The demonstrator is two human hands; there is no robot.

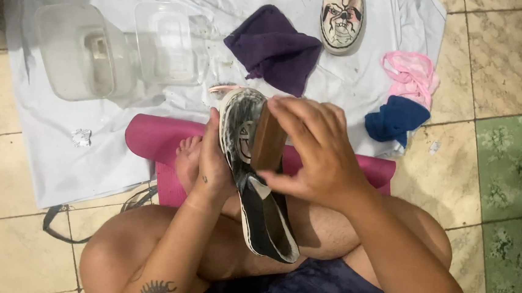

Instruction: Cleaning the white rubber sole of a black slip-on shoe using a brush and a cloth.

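A wide white cloth sheet (342,79) lies flat on the beige tiled floor (10,243), well beyond the fingertips of both hands. On its far left part stand two clear plastic containers (119,49), side by side and touching each other. Nearer to the person, just under the hands, a rolled magenta mat (150,139) lies across the edge of the sheet.

The person sits with crossed bare legs, and above the knees is held a black slip-on canvas shoe with a white rubber rim (258,189). It stands on its side, the toe pointing away from the person and the heel down near the lap. The left hand (210,168) grips the shoe from the left side; its fingers are pressed together and curled around the sole, the thumb lying along the rim. The right hand (317,155) holds a brown wooden brush block (268,143) against the printed top of the shoe; the fingers are close together and bent over the block, pinching it between fingertips and thumb.

Just beyond the fingertips of the right hand lies a crumpled dark purple towel (274,47). Farther away, past this towel, is a second slip-on shoe with a painted face design (341,12), toe towards the person. To the right of the right hand's knuckles lie a dark blue folded cloth (397,118) and, touching it from behind, a pink fabric piece (412,75). Left of the left hand, on the sheet, is a small crumpled scrap of paper (81,137).
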